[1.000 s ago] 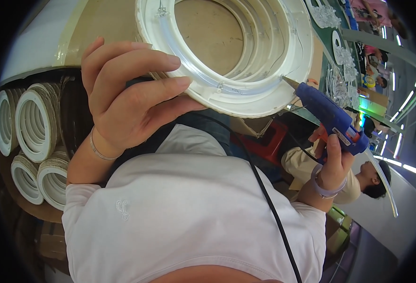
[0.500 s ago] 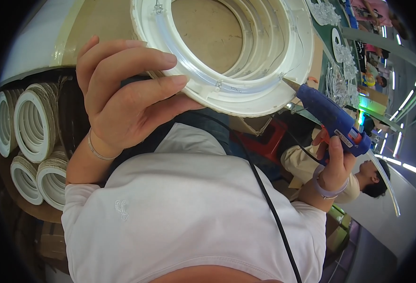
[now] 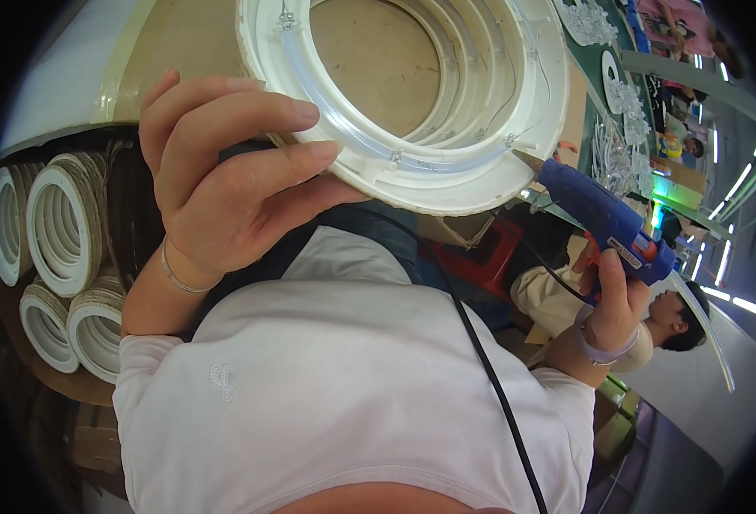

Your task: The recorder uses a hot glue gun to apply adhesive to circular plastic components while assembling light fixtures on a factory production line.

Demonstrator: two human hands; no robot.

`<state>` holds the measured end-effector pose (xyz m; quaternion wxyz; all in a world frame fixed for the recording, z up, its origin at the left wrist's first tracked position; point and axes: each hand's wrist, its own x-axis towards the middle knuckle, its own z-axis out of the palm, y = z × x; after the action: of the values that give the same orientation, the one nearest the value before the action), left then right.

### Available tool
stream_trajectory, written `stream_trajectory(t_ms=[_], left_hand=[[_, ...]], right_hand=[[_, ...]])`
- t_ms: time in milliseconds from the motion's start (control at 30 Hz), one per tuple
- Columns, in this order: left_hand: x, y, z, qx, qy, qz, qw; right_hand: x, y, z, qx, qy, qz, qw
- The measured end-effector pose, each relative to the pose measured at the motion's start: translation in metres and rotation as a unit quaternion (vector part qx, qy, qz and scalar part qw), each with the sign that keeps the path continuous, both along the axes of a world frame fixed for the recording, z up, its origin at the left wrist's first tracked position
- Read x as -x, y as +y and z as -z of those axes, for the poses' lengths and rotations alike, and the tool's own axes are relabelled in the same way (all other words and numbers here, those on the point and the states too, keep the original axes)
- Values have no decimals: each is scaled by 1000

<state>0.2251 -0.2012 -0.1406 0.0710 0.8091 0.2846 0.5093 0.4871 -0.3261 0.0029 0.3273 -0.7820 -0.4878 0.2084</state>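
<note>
Workshop setting, brown cardboard sheet [image 3: 369, 60] filling the upper background behind the work. Stacked white rings wrapped in brown paper [image 3: 57, 227] piled at far left, near the left elbow. Another person in a light top [image 3: 643, 321] seated low at right, beyond the right hand.

Large white plastic ring with stepped inner ridges [image 3: 412, 171] held up in the top centre of view, tilted toward the camera. Left hand [image 3: 224, 184] grasping its lower left rim: fingers curled over the outer edge, thumb pressed along the underside. Thin bracelet on that wrist.

Blue glue gun with orange trigger [image 3: 605, 218] gripped in the right hand [image 3: 613, 300], fingers closed round the handle. Nozzle tip touching or just beside the ring's lower right edge; exact contact hard to tell. Clear glue stick [image 3: 703, 330] sticking out of the gun's back, angled down to the right. Black cord [image 3: 481, 360] running down across the white shirt [image 3: 335, 403].
</note>
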Motion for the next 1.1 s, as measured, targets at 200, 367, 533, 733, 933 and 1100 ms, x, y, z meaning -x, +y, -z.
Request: stream_trajectory(t_ms=[200, 367, 533, 733, 933, 1100], left_hand=[[0, -1, -2, -7, -1, -5, 1000], [-4, -2, -4, 9, -37, -10, 999], [-4, -2, -5, 9, -43, -5, 999], [-2, -3, -4, 10, -31, -13, 999], [-7, 2, -38, -39, 7, 43, 998], [-43, 42, -87, 8, 261, 264, 929]], right_hand=[[-2, 5, -6, 10, -24, 5, 1000], [-5, 20, -12, -61, 92, -5, 994], [-23, 54, -10, -78, 40, 18, 996], [-28, 79, 2, -8, 35, -4, 999], [-27, 73, 5, -67, 90, -14, 994], [-45, 72, 15, -110, 188, -17, 976]])
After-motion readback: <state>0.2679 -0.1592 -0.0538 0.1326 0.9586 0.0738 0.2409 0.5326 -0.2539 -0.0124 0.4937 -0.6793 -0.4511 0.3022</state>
